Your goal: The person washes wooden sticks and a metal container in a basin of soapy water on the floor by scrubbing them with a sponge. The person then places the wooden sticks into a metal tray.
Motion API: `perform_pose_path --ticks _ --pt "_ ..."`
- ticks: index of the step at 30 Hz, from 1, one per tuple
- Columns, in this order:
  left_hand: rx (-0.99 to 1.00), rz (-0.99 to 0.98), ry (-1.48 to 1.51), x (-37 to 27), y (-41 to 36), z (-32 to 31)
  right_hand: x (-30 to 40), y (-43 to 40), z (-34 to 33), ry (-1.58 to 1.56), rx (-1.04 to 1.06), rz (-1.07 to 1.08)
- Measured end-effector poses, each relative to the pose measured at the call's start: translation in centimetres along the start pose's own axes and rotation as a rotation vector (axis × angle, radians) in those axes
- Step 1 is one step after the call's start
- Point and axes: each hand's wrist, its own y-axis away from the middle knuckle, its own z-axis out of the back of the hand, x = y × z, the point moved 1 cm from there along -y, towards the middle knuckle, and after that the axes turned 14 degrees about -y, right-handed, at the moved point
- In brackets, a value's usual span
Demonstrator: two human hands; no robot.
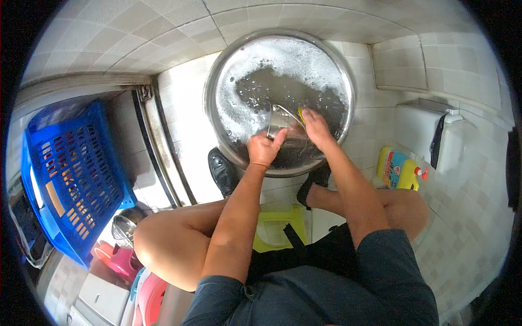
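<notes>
A large round metal basin of soapy, greyish water stands on the tiled floor before me. Over its near half, my left hand grips the near side of a metal container that has a thin wire-like handle or rim. My right hand is at the container's right side, its fingers pressed on a yellow sponge or scrubbing pad. Only a small part of the pad shows. The container's lower part is hard to make out against the water.
A blue plastic crate stands at left beyond a door track. A yellow detergent bottle is on the floor at right. Below me is a lime-green plastic stool. A pink plastic jug and a white box sit at lower left. Tiled walls enclose the basin.
</notes>
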Motion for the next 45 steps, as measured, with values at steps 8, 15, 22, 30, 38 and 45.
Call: perform_pose_path --ticks 8,15,22,30,38,45 --pt "0.085 -0.078 -0.059 -2.3 -0.7 0.9 -3.1 2.7 -0.2 -0.186 -0.355 0.246" --pt "0.223 -0.085 0.148 -0.9 -0.1 2.2 -1.7 -2.3 -0.6 -0.292 -0.272 -0.304" --pt "0.631 0.299 0.521 -3.9 -4.7 3.1 -4.0 -1.0 -0.5 -0.326 -0.386 -0.017" --pt "0.537 0.073 0.564 -3.7 -3.3 2.7 -3.1 -0.7 0.8 -0.730 -0.528 0.041" --pt "0.560 0.050 0.728 -6.1 -3.6 2.9 0.8 1.6 0.3 -0.104 -0.456 0.449" --pt "0.334 -0.089 0.543 -2.5 -3.0 0.7 5.9 3.1 -2.7 -0.180 -0.137 0.670"
